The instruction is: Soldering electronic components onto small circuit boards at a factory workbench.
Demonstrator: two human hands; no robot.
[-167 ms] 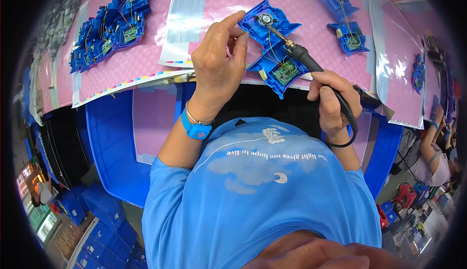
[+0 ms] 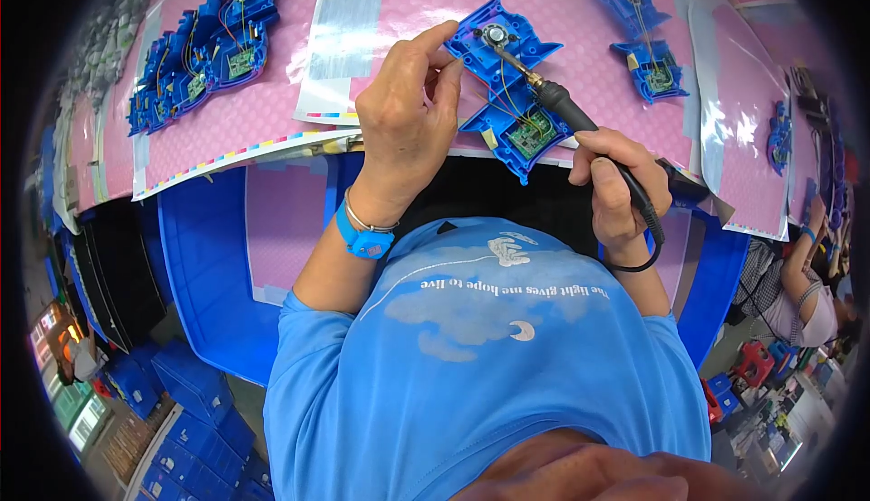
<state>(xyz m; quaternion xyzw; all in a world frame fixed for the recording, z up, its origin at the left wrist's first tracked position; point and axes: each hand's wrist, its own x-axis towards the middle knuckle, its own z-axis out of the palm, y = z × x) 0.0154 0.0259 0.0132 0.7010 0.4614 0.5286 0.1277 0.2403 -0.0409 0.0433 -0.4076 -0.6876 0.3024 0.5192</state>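
Stacked blue plastic housings (image 2: 204, 43) with green boards lie at the surface's (image 2: 272, 111) ten o'clock, untouched and well apart from the hands. The left hand (image 2: 403, 107) rests on the pink mat at about twelve o'clock, fingers curled, its index fingertip touching the left edge of the blue housing (image 2: 507, 84) being worked; the grip is narrow, steadying rather than enclosing, and whether anything fine is pinched between thumb and finger cannot be told. That housing lies flat just beyond the near edge of the surface, between the two hands, with a round speaker (image 2: 494, 34) at its far end and a green circuit board (image 2: 532, 132) at its near end, thin wires running between them. The right hand (image 2: 616, 179), at two o'clock, is closed round the dark handle of a soldering iron (image 2: 566, 107), its tip set at the speaker. Judgement: the step in hand is soldering a wire at the speaker terminal; the next move calls for a steady tip and a held housing until the joint takes. Further blue housings (image 2: 648, 34) lie at one o'clock. Against the frame a moment earlier, hands, iron and housing stand practically unchanged.
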